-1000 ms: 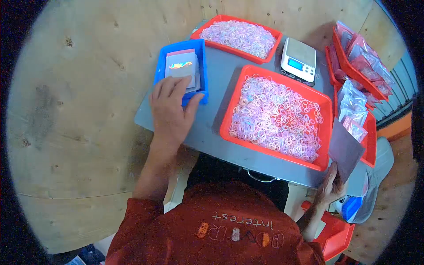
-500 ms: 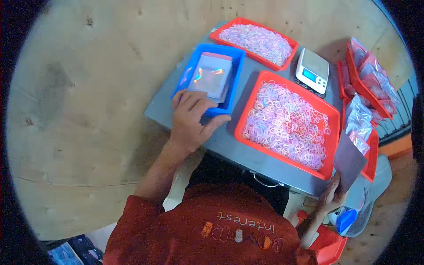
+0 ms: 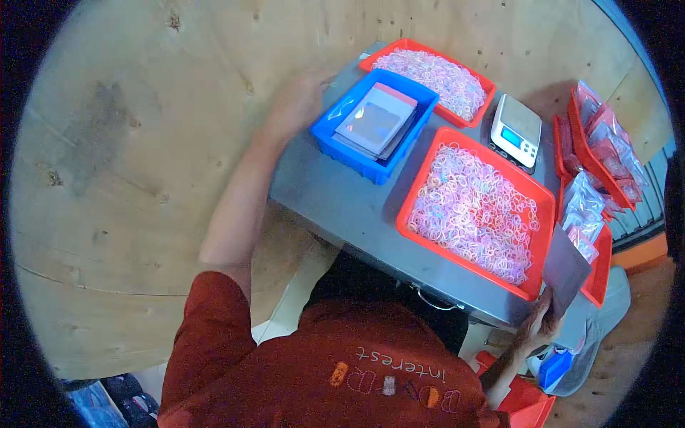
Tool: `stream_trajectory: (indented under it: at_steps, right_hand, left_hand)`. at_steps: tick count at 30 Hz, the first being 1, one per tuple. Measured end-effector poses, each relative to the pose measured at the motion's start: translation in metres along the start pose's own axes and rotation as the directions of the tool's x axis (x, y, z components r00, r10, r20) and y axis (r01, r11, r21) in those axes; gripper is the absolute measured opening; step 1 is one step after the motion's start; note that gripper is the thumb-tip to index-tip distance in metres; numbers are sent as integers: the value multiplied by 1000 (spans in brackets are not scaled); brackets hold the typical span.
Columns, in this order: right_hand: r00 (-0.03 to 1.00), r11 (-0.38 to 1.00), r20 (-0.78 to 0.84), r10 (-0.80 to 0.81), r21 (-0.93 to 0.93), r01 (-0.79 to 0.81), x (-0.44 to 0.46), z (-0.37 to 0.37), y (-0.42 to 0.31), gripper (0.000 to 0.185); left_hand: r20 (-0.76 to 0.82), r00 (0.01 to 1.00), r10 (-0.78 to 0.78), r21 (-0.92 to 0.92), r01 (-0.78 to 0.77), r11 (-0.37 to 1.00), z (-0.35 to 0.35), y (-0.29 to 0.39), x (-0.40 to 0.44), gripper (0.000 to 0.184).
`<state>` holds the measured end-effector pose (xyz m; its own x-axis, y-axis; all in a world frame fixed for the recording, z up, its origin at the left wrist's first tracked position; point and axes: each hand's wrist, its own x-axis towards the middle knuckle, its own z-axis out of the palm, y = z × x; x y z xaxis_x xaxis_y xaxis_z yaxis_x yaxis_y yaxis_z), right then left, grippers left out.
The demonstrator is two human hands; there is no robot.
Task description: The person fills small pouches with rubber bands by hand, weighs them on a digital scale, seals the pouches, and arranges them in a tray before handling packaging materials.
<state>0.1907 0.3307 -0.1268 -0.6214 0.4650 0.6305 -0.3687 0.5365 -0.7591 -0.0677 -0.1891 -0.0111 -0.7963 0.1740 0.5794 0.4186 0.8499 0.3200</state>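
My left hand (image 3: 303,100) is smeared by motion at the far left edge of the table, beside the blue tray (image 3: 378,173); its fingers do not show clearly. In that tray lies a stack of clear-fronted plastic bags (image 3: 377,121) with a pink strip along one end. Low at the right, my right hand (image 3: 540,322) grips a flat dark grey sheet (image 3: 566,274), held upright at the corner of a red tray (image 3: 471,269). Small pale pink and lilac rings (image 3: 474,210) fill this tray.
Behind stands another red tray (image 3: 485,114) of similar rings, with a digital scale (image 3: 516,127) to its right. More red trays (image 3: 599,160) at the right hold filled bags (image 3: 615,139). A blue object (image 3: 555,371) and a red container (image 3: 526,405) sit below the grey table (image 3: 335,214).
My left hand has left the near end of the blue tray and moved to its far left side. The tray sits turned and farther right. My right hand still holds the sheet.
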Motion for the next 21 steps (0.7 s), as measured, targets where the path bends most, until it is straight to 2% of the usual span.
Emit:
stream_trajectory:
  at_steps: [2, 5, 8, 11, 14, 17, 20, 21]
  right_hand:
    - [994, 991, -52, -94, -105, 88, 3, 9, -1, 29]
    - [987, 985, -55, -150, -90, 145, 4, 7, 6, 29]
    - [994, 991, -41, -99, -93, 95, 4, 6, 0, 28]
    - [993, 988, -54, -109, -118, 102, 4, 5, 6, 27]
    - [999, 990, -19, -45, -138, 42, 0, -4, 11, 27]
    - [998, 981, -19, -55, -186, 50, 0, -5, 11, 27]
    - [995, 992, 0, -96, -79, 95, 1, -4, 10, 28]
    - [995, 993, -14, -94, -74, 92, 1, -3, 10, 27]
  left_hand:
    - [162, 979, -120, 95, 105, 990, 19, -28, 20, 31]
    - [319, 940, -124, 226, 52, 973, 23, -26, 42, 31]
    - [447, 870, -209, 412, 8, 911, 37, -32, 60, 30]
    - [507, 841, -189, 380, -22, 925, 41, -39, 59, 28]
    - [490, 836, -245, 325, 85, 942, 41, -41, 56, 28]
    - [390, 900, -195, 253, 99, 962, 36, -42, 38, 28]
    - [487, 841, -236, 378, 41, 925, 10, -17, 25, 28]
    - [472, 851, -230, 380, 39, 924, 10, -18, 20, 27]
